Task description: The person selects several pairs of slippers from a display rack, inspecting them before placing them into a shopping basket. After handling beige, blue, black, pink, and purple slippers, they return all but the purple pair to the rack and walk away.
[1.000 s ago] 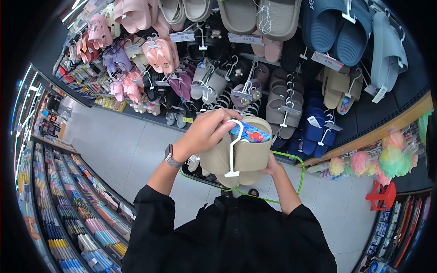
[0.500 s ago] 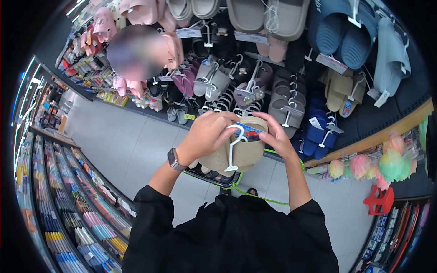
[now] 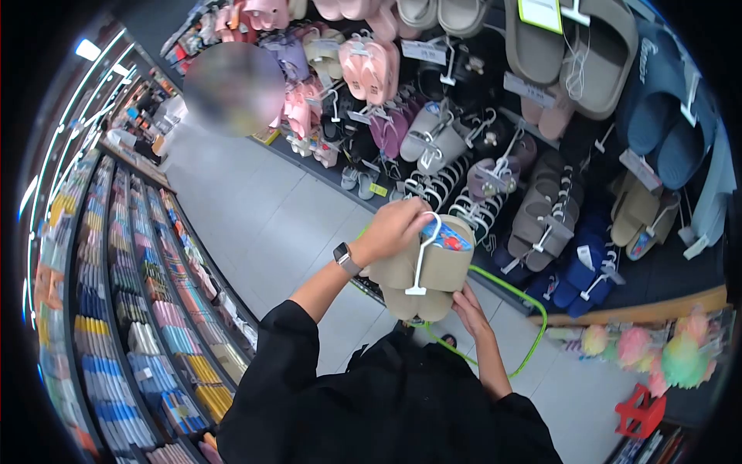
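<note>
The beige slippers [image 3: 423, 271], a pair clipped together on a white plastic hanger [image 3: 421, 259], are held up at chest height in front of a wall rack of hanging slippers [image 3: 495, 178], above a green-rimmed shopping basket [image 3: 533, 317] that shows below them. The left hand [image 3: 394, 228] is closed over the top of the pair, fingers curled around the upper edge beside the hanger's hook and a bright printed card [image 3: 447, 238] tucked there. The right hand [image 3: 466, 301] is under the lower right corner, fingers bent up against the soles, propping rather than squeezing (whether the thumb also presses in cannot be made out). The pair looks like moulded foam: probably light, soft enough to flex under a firm grip, with a matte surface unlikely to slip. The hanger is likely the stiff part and the thin one, so the hook could snap or unclip if twisted. The surest hold seems to be the thick sole edges, top and bottom, as now, or the hook alone for hanging.
</note>
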`<act>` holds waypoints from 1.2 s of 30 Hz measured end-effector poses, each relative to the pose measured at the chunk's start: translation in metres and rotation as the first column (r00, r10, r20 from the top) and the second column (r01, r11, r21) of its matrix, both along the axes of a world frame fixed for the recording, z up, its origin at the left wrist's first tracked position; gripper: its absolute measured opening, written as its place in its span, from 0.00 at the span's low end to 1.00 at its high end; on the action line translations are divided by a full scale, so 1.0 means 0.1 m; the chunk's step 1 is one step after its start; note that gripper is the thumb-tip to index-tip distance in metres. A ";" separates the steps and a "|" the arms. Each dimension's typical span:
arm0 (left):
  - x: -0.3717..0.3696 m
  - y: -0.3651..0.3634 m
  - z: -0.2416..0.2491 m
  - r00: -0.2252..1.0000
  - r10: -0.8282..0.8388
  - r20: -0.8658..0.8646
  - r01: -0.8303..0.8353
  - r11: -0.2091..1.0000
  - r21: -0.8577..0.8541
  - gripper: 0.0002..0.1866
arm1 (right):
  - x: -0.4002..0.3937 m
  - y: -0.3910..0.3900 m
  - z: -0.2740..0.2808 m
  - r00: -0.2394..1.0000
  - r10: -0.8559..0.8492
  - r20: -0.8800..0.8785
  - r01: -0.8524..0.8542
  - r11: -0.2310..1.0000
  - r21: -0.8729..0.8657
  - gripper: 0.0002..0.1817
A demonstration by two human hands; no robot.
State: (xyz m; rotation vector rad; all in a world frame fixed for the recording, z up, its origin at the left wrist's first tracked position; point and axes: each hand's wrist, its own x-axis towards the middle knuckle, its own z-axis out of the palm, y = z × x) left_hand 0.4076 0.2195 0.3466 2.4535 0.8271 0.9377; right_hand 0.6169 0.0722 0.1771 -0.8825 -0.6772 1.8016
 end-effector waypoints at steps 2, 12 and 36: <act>-0.08 0.09 -0.26 0.998 0.058 -0.009 -0.059 0.990 -0.127 0.07 | -0.10 -0.02 -0.05 0.985 0.078 0.151 -0.083 0.996 0.023 0.39; -0.10 0.93 -1.38 0.993 -0.114 -0.015 0.097 0.901 -0.422 0.09 | -0.74 0.30 -1.13 0.836 -0.293 0.463 0.373 0.924 -0.088 0.30; 0.17 1.51 -6.55 0.884 -0.317 -0.344 0.066 0.812 -0.580 0.11 | -1.47 0.41 -5.13 0.477 -0.013 0.879 0.674 0.648 -0.356 0.24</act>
